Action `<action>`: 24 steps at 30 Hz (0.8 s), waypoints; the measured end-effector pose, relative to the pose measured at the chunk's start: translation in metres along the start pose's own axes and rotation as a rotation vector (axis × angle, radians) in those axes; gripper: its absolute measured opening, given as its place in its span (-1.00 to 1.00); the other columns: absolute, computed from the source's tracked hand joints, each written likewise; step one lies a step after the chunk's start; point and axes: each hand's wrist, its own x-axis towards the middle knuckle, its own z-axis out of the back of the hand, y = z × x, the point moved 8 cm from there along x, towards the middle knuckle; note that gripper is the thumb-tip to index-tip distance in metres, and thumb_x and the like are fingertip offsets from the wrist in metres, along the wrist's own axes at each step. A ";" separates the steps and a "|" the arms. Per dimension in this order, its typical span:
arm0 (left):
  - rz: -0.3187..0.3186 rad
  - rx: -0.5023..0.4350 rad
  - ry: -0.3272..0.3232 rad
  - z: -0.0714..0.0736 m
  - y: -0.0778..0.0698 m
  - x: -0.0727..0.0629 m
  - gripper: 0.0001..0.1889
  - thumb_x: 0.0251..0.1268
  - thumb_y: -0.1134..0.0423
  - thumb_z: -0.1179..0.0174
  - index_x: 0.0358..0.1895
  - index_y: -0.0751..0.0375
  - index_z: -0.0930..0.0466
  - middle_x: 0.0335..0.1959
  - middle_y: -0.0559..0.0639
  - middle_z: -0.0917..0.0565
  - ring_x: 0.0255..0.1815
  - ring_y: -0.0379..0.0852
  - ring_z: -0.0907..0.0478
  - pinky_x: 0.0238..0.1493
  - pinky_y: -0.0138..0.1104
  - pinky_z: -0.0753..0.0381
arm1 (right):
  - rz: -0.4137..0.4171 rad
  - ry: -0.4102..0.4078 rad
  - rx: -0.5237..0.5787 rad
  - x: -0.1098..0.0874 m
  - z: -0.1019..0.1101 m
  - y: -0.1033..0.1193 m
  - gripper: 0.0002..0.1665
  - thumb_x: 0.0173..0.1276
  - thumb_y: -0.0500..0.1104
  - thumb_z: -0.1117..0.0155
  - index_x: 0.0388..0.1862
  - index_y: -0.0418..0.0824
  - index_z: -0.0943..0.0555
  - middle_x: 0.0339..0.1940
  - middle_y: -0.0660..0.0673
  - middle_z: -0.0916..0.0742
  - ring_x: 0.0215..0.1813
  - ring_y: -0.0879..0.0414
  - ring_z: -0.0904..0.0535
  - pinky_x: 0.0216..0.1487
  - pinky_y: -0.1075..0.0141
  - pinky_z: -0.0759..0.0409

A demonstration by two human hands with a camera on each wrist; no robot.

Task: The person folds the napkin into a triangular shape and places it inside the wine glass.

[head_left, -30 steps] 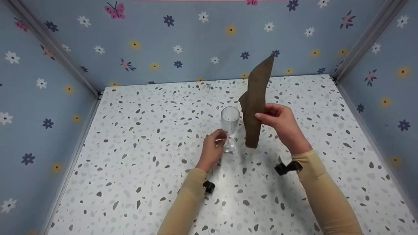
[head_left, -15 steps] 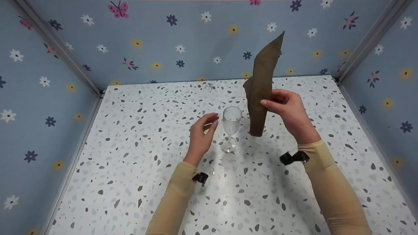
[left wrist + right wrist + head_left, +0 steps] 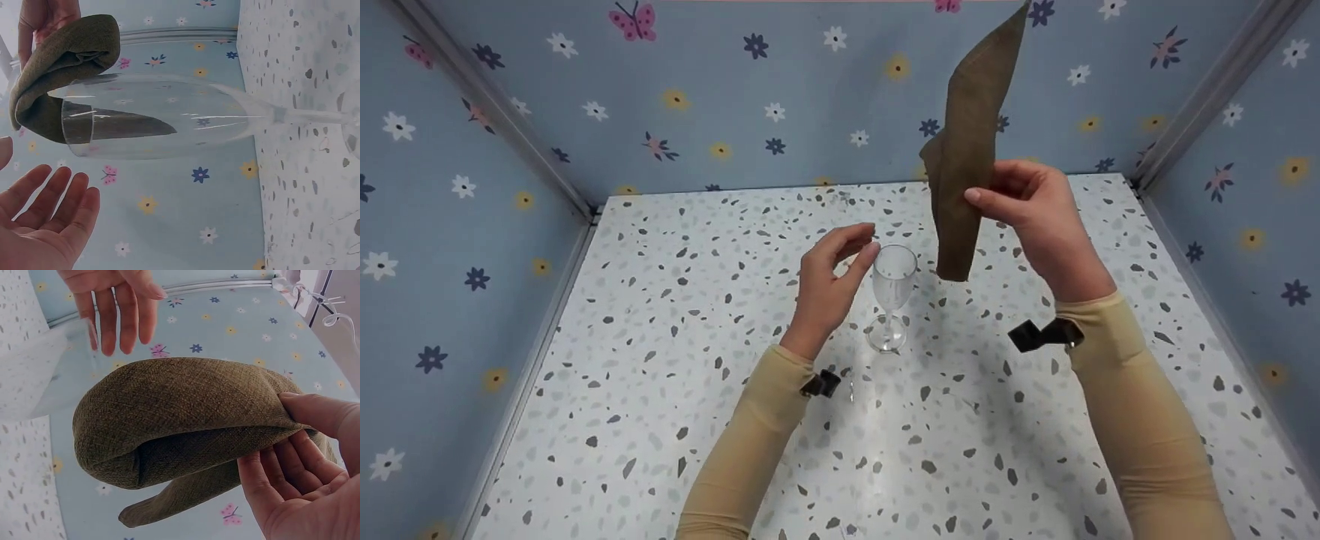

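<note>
A clear stemmed flute glass (image 3: 894,281) stands upright on the speckled table. Beside its rim, on the left, is my left hand (image 3: 829,281), with fingers relaxed and slightly bent; the left wrist view shows a gap between those fingers and the glass (image 3: 169,149). My right hand (image 3: 1046,217) pinches a folded olive-brown cloth napkin (image 3: 971,142) between thumb and fingers, raised above the table to the right of the glass. In the right wrist view the napkin (image 3: 180,399) is rolled into a thick loop, its lower strip hanging apart.
The white speckled table (image 3: 697,420) meets a blue flowered back wall (image 3: 810,90), with side walls left and right. Each wrist bears a small black camera mount. White cable (image 3: 337,318) shows beyond the wall's edge in the right wrist view.
My left hand has let go of the glass's stem, moved left, then up beside the rim. My right hand has lifted the napkin higher and slightly right. The glass stays standing.
</note>
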 end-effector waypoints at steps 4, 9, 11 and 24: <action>-0.019 -0.005 0.023 -0.002 -0.014 0.010 -0.70 0.32 0.44 -0.16 0.07 0.51 -0.52 -0.02 0.26 -0.60 0.05 0.07 -0.53 0.14 -0.18 -0.48 | 0.031 0.025 0.020 0.004 -0.011 0.012 -0.56 0.11 -0.34 -0.46 -0.01 -0.44 -0.61 -0.13 -0.33 -0.66 -0.05 -0.12 -0.59 -0.03 0.20 -0.60; -0.002 -0.004 0.064 -0.007 -0.025 0.020 -0.65 0.30 0.38 -0.21 0.11 0.48 -0.51 0.02 0.23 -0.59 0.07 0.02 -0.53 0.15 -0.14 -0.47 | 0.044 0.051 0.013 0.006 -0.024 0.022 -0.55 0.12 -0.31 -0.46 0.00 -0.41 -0.61 -0.09 -0.35 -0.65 -0.01 -0.16 -0.57 0.02 0.19 -0.58; 0.004 -0.003 0.085 -0.009 -0.028 0.022 -0.63 0.29 0.37 -0.22 0.13 0.47 -0.50 0.04 0.23 -0.58 0.08 0.02 -0.52 0.16 -0.12 -0.46 | 0.052 0.065 0.015 0.007 -0.030 0.024 -0.56 0.13 -0.31 -0.46 0.00 -0.41 -0.61 -0.09 -0.36 -0.65 0.00 -0.17 -0.56 0.03 0.17 -0.58; 0.028 -0.060 0.174 -0.011 -0.028 0.025 -0.59 0.25 0.35 -0.28 0.14 0.42 -0.49 0.02 0.13 -0.61 0.05 -0.12 -0.54 0.13 -0.12 -0.48 | 0.093 0.150 0.050 0.011 -0.058 0.022 -0.61 0.17 -0.34 -0.42 -0.02 -0.42 -0.61 -0.06 -0.38 -0.65 0.01 -0.19 -0.56 0.05 0.12 -0.56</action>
